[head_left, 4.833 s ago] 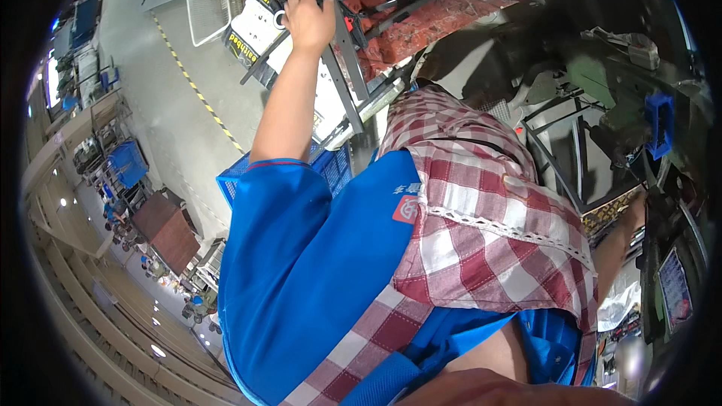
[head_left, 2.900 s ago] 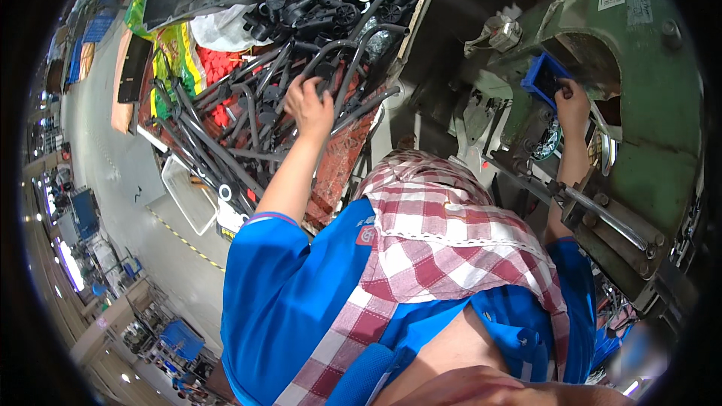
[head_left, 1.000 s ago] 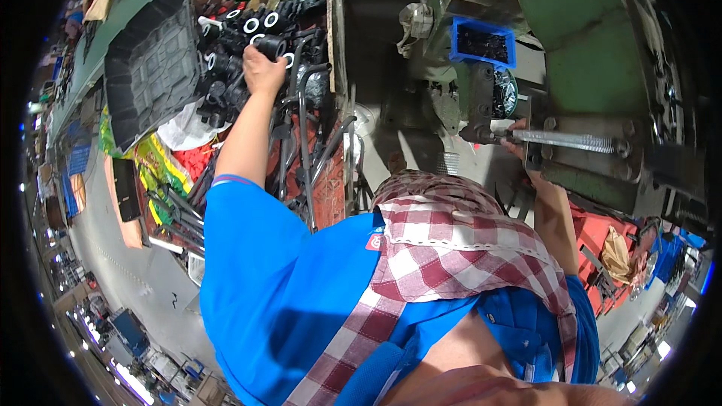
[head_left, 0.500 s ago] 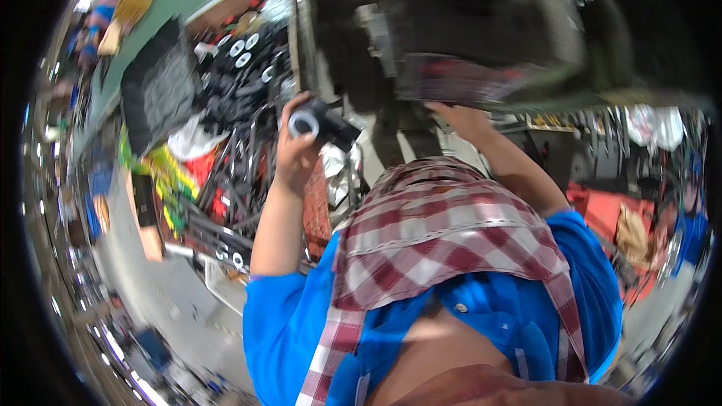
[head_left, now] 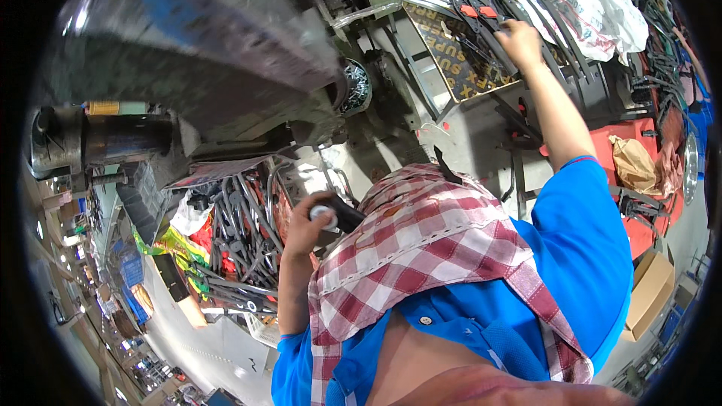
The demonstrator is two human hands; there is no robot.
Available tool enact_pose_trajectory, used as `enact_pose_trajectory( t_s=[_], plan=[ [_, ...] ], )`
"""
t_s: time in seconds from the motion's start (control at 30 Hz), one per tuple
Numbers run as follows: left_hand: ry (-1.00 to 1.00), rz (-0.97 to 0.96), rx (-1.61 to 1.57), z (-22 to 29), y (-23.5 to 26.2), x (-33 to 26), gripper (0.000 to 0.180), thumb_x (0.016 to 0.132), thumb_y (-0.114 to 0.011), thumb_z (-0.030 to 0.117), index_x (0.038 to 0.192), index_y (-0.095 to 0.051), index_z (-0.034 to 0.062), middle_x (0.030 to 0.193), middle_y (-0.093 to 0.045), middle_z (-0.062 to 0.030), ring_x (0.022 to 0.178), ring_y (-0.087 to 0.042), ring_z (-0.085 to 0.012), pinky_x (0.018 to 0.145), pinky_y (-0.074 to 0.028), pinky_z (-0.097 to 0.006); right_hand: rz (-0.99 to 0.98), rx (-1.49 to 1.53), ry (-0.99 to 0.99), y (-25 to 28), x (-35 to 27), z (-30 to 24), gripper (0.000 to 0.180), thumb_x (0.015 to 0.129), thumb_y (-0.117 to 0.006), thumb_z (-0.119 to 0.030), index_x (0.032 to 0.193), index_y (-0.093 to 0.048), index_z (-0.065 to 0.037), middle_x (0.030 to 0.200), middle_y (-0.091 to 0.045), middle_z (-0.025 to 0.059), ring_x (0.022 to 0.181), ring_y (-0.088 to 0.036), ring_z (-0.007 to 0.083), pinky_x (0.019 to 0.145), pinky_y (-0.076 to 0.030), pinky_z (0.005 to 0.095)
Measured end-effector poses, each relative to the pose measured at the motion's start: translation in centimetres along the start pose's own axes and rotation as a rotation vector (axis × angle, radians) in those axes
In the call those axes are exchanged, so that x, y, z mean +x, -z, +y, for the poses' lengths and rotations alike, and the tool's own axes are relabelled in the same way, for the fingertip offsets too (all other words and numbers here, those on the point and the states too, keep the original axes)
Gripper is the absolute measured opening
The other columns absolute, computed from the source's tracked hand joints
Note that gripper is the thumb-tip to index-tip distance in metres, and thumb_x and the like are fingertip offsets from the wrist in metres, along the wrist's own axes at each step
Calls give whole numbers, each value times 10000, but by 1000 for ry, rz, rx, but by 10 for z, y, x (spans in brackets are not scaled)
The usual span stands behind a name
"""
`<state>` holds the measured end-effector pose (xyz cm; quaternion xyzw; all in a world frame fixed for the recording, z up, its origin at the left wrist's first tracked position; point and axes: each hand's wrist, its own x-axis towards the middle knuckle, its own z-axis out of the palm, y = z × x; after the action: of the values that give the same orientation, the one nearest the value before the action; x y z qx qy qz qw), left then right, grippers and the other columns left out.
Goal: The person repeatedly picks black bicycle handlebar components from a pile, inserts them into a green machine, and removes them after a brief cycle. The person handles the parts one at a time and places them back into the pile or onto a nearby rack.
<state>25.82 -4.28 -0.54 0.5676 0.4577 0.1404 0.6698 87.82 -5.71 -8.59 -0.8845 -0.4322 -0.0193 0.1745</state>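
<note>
left hand [head_left: 302, 227], just left of and below the frame's centre: clamped on a black cylinder [head_left: 349, 218] with a white ring at its near end. the cylinder lies close against the checked apron [head_left: 421, 237]; contact cannot be confirmed. right hand [head_left: 520, 43], upper right: fingers curled at the black bars [head_left: 492, 30], which carry red parts; whether it is clamped on them cannot be told. beneath the bars, a patterned board [head_left: 460, 79]; to their right, a white bag [head_left: 602, 11]. left of centre, a pile of dark tubes [head_left: 244, 229]. upper left, a blurred machine [head_left: 218, 53], with a bucket of metal pieces [head_left: 355, 89] beside it. far right, a red tray [head_left: 602, 152] with brown paper [head_left: 634, 165]; below it, a carton [head_left: 651, 293].
</note>
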Motion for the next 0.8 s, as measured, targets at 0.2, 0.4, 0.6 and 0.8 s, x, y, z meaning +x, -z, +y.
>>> enact_pose_trajectory(
  t_s=[0.2, 0.4, 0.6, 0.8],
  plan=[
    [162, 102, 198, 8, -28, -19, 272, 894, -677, 149, 1133, -669, 18, 1018, -669, -42, 921, -594, -112, 817, -468, -259, -189, -165, -455, 11, 30, 111, 549, 882, -608, -498, 1336, -601, -189, 1375, -571, 164, 1281, -514, 412, 1029, -416, 569],
    [200, 130, 361, 10, -42, -28, 262, 929, -647, 204, 1081, -706, -1, 918, -691, -40, 856, -604, -112, 780, -471, -270, -330, -96, -424, -46, 58, 233, 631, 913, -505, -553, 1328, -606, -88, 1263, -634, 236, 1205, -588, 409, 1031, -448, 463],
    [206, 265, 555, 8, -56, -36, 321, 901, -706, 276, 1042, -702, -12, 903, -708, -60, 832, -630, -121, 744, -488, -288, -449, 177, -166, -53, 59, 217, 611, 893, -615, -566, 914, -741, 32, 749, -683, 205, 726, -674, 316, 722, -514, 420],
    [172, 397, 409, 17, -64, -22, 319, 868, -762, 257, 978, -648, -20, 891, -693, -80, 812, -632, -127, 723, -496, -287, -333, 112, -262, -64, 95, 196, 689, 853, -605, -651, 949, -740, 17, 930, -710, 252, 931, -703, 355, 872, -518, 449]
  ],
)
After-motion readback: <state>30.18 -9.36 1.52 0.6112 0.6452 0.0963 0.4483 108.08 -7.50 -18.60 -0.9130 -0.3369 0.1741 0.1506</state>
